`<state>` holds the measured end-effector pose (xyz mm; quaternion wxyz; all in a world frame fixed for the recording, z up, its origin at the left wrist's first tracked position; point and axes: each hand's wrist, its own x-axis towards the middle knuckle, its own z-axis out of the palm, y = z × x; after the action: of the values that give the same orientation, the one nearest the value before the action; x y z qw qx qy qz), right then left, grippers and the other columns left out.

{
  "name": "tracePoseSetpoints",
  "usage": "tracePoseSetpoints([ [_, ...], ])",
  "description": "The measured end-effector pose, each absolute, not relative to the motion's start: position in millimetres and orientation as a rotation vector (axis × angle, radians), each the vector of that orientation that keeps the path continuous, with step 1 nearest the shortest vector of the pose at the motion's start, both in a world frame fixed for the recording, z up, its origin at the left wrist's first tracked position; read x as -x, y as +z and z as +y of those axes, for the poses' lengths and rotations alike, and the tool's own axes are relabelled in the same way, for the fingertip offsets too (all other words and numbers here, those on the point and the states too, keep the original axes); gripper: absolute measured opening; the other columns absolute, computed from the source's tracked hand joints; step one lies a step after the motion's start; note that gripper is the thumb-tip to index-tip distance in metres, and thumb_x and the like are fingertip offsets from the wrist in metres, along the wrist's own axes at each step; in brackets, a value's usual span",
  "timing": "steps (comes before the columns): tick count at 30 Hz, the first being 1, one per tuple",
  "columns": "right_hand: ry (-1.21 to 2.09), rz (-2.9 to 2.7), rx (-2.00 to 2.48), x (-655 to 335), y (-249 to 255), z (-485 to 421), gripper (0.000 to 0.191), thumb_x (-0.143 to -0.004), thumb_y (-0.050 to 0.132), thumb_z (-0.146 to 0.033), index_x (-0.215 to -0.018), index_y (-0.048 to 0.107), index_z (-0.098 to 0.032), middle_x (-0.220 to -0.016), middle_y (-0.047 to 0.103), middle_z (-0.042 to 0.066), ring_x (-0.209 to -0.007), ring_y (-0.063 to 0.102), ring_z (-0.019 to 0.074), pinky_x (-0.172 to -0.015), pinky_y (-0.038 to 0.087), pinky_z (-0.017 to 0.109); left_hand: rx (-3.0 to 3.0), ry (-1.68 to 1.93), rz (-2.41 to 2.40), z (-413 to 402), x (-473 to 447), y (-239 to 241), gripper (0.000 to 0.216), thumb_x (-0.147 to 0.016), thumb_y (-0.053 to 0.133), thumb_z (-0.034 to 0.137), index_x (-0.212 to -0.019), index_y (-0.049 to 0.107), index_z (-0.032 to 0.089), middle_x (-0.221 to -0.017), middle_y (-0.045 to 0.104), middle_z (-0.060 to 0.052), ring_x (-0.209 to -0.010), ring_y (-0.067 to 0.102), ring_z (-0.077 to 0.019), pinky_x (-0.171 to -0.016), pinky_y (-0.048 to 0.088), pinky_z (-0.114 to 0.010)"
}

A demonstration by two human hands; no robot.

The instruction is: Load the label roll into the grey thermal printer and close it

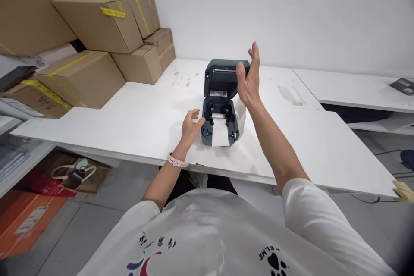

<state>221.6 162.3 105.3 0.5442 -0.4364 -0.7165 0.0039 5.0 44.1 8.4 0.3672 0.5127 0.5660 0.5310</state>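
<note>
A dark grey label printer [204,131] stands on the white table with its lid [211,79] raised. White label paper [220,131] runs through its middle and hangs over the front edge. More white paper [241,114] lies against the printer's right side. My left hand [191,126] is at the printer's left side, fingers loosely curved and apart, thumb close to or touching the casing; it holds nothing. Up at the lid's right edge is my right hand [250,77], fingers raised and thumb apart, at or touching the lid, not wrapped round it.
Cardboard boxes [87,77] with yellow tape are stacked on the table's left side against the wall. A small dark box [403,86] lies at the far right. Below on the left are an orange box [29,224] and a paper bag [97,177].
</note>
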Motion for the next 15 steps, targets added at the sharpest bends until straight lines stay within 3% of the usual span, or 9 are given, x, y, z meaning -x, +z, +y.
tracePoseSetpoints([
  [3, -0.005, -1.712, 1.043, -224.9, 120.4, 192.1, 0.081, -0.101, 0.027, -0.076, -0.168, 0.008, -0.035, -0.171, 0.029, 0.009, -0.161, 0.027, 0.0338, -0.126, 0.031, 0.063, -1.346, 1.196, 1.38, 74.4, -8.3, 4.3, 0.085, -0.075, 0.081, 0.044, -0.15, 0.047, 0.025, -0.165, 0.042, -0.019, -0.153, 0.038, -0.0383, -0.116, 0.042, -0.054],
  [6, -0.139, -1.75, 1.069, -223.5, 122.7, 188.0, 0.073, -0.102, 0.035, -0.068, -0.165, 0.026, -0.032, -0.169, 0.034, 0.01, -0.16, 0.026, 0.0363, -0.127, 0.028, 0.065, -1.353, 1.103, 1.33, 96.0, -12.3, 0.3, 0.106, -0.07, 0.084, 0.04, -0.161, 0.033, 0.024, -0.173, 0.03, -0.018, -0.162, 0.02, -0.0406, -0.124, 0.032, -0.057],
  [10, -0.119, -2.112, 1.185, -214.3, 109.7, 153.4, 0.043, -0.106, 0.036, -0.034, -0.133, 0.067, -0.021, -0.133, 0.07, 0.015, -0.132, 0.06, 0.0358, -0.111, 0.048, 0.057, -1.277, 1.078, 1.243, 113.6, -15.9, -4.6, 0.108, -0.067, 0.076, 0.02, -0.164, 0.028, 0.021, -0.164, 0.047, -0.017, -0.15, 0.046, -0.0367, -0.119, 0.043, -0.049],
  [12, 0.017, -2.432, 1.274, -207.9, 101.1, 140.9, 0.038, -0.101, 0.041, -0.02, -0.12, 0.073, -0.017, -0.123, 0.075, 0.014, -0.12, 0.067, 0.0325, -0.101, 0.054, 0.047, -1.253, 1.109, 1.23, 119.0, -16.6, -8.7, 0.108, -0.065, 0.072, 0.013, -0.164, 0.03, 0.022, -0.157, 0.057, -0.014, -0.14, 0.058, -0.0336, -0.115, 0.048, -0.046],
  [15, 0.229, -2.876, 1.376, -194.9, 89.7, 138.3, 0.043, -0.095, 0.044, -0.01, -0.13, 0.07, -0.015, -0.134, 0.072, 0.015, -0.124, 0.067, 0.0326, -0.097, 0.053, 0.042, -1.23, 1.18, 1.257, 123.5, -17.1, -16.2, 0.106, -0.063, 0.068, 0.007, -0.162, 0.035, 0.025, -0.15, 0.064, -0.011, -0.135, 0.062, -0.0316, -0.112, 0.051, -0.045],
])
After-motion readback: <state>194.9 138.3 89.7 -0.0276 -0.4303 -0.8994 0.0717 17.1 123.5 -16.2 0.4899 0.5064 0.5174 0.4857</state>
